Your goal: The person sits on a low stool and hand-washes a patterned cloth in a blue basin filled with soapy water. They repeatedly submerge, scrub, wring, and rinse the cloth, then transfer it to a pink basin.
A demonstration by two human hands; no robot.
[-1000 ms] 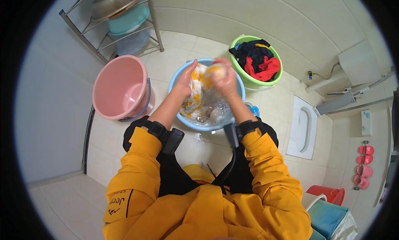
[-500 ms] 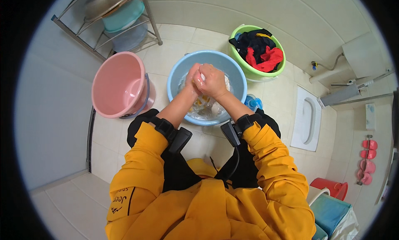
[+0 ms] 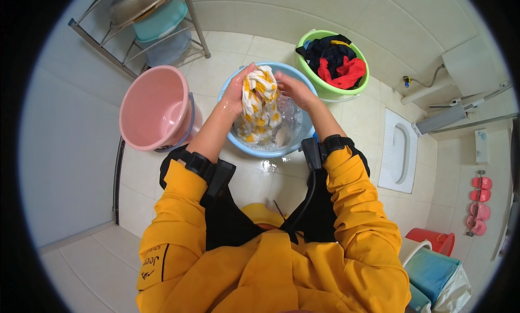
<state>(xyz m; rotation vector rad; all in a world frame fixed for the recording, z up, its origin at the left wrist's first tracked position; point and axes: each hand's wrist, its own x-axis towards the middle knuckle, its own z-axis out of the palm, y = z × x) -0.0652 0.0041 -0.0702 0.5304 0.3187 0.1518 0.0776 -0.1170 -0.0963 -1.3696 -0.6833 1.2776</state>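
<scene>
A wet white cloth with a yellow pattern (image 3: 261, 108) hangs bunched over the light blue basin (image 3: 307, 80), its lower end in the sudsy water. My left hand (image 3: 236, 90) is closed along the left side of the cloth and bears its upper part. My right hand (image 3: 295, 90) is at the cloth's upper right edge, fingers bent and apart, with a gap between most of the hand and the fabric. Whether its fingertips touch the cloth is hard to make out. Beside the cloth, something pale shows in the water.
Left of the basin stands a pink bucket (image 3: 154, 110). A green bucket (image 3: 364, 85) of dark and red clothes is at the far right. A metal rack (image 3: 203, 39) with basins stands far left. On the right are a squat toilet (image 3: 398, 150) and a red bucket (image 3: 441, 242).
My hands were pressed together over the basin, squeezing; now they are apart. The patterned cloth has come up out of the water and hangs loosened between them.
</scene>
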